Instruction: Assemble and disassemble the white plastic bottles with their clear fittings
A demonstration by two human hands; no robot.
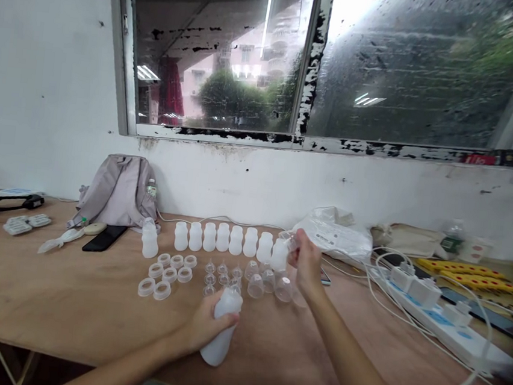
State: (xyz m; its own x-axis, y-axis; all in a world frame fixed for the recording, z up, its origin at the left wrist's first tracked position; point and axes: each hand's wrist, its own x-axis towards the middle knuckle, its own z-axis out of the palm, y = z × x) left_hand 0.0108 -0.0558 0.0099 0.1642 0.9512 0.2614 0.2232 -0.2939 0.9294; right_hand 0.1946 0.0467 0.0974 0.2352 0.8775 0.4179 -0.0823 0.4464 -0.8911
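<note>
My left hand [212, 321] is wrapped round a white translucent baby bottle [218, 345], tilted near the table's front edge; a clear teat shows at its top. My right hand [307, 259] is raised with its fingers closed on a small clear plastic piece [289, 238], perhaps a cap, blurred against the bottles behind. A row of white open bottles [222, 237] stands at the back. In front lie white collar rings [162, 290], clear teats [209, 279] and clear dome caps [283, 289]. One bottle with its top fitted [149, 240] stands apart at the left.
On the wooden table [91, 304] at left are a backpack [118, 194], a black phone [105, 238] and white packets [26, 223]. A power strip [443, 322] with trailing cables, a plastic bag [337, 232] and yellow strips [475, 277] occupy the right. Wall and window rise behind.
</note>
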